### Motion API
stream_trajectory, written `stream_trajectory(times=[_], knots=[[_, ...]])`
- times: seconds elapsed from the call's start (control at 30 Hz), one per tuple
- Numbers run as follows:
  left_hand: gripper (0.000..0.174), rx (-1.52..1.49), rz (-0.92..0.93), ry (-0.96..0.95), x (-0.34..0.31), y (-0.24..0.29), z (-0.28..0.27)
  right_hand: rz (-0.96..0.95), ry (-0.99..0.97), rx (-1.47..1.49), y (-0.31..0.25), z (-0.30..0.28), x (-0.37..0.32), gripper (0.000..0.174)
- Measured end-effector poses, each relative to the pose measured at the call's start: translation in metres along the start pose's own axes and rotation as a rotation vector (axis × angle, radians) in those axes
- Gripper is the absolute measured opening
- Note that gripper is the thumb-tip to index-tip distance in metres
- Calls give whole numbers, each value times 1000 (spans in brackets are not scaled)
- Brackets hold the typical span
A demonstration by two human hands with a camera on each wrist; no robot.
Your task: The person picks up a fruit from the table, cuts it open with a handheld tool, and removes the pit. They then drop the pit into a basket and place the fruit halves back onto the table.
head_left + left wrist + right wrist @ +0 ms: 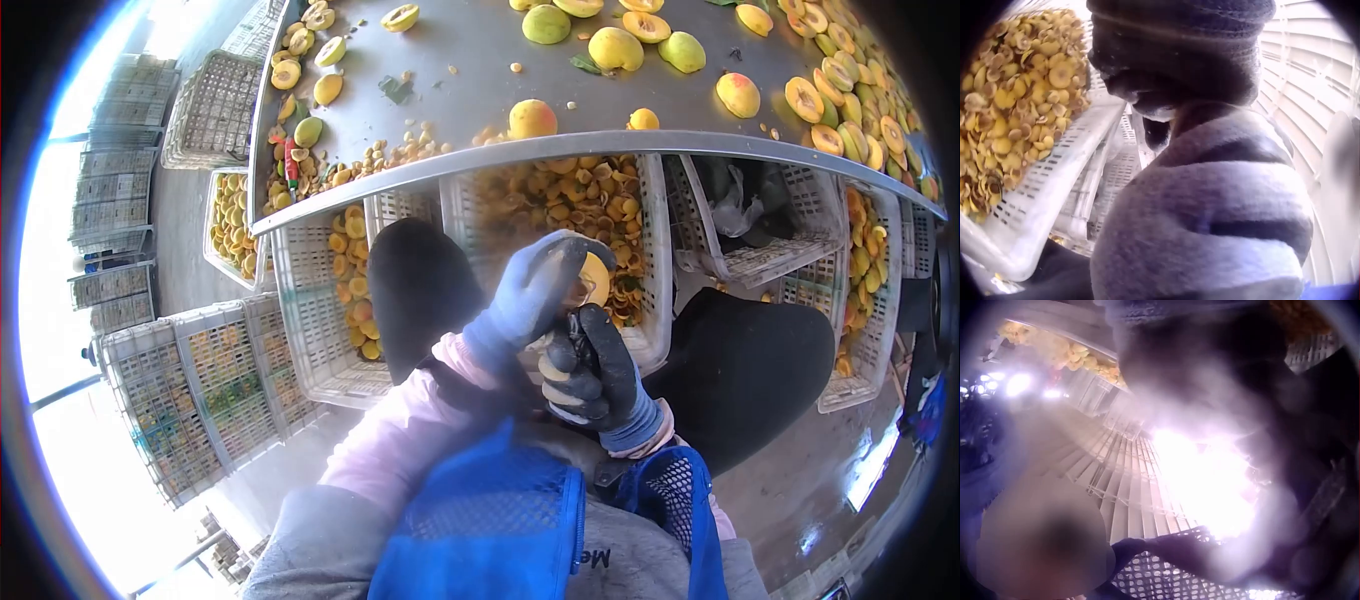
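Observation:
In the head view, the left hand, in a pale blue glove with dark fingertips, grips a yellow fruit half above a crate of cut fruit. Just below, the right hand, in a black-coated glove, has its fingers curled round a small tool, mostly hidden; its thin metal end meets the fruit's cut side. The two hands are close together. The left wrist view shows the left hand large, with the fruit hidden. Glare and blur cover much of the right wrist view, so the grip cannot be made out there.
Whole and halved fruits lie on a metal table with a raised rim. Under it stand a crate of fruit pieces, a crate with a plastic bag and further fruit crates. Stacked crates stand at the left. The person's knees flank the middle crate.

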State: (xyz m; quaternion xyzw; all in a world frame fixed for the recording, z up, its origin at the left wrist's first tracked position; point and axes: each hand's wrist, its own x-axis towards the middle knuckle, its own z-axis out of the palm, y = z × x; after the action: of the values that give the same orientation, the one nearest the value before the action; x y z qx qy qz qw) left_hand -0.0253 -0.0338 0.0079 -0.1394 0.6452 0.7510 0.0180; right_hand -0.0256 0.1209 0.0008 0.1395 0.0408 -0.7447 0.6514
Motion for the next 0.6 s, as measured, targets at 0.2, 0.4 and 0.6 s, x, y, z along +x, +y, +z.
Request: stream_trajectory(times=[0.2, 0.4, 0.6], knots=[[46, -505, -402, 47, -5, -14, -1, 96, -336, 433, 5, -14, 12, 49], [34, -640, -551, 497, -22, 5, -17, 69, -305, 470, 6, -31, 26, 48], [37, 720, 211, 893, -76, 25, -163, 86, -89, 324, 2, -37, 29, 45]])
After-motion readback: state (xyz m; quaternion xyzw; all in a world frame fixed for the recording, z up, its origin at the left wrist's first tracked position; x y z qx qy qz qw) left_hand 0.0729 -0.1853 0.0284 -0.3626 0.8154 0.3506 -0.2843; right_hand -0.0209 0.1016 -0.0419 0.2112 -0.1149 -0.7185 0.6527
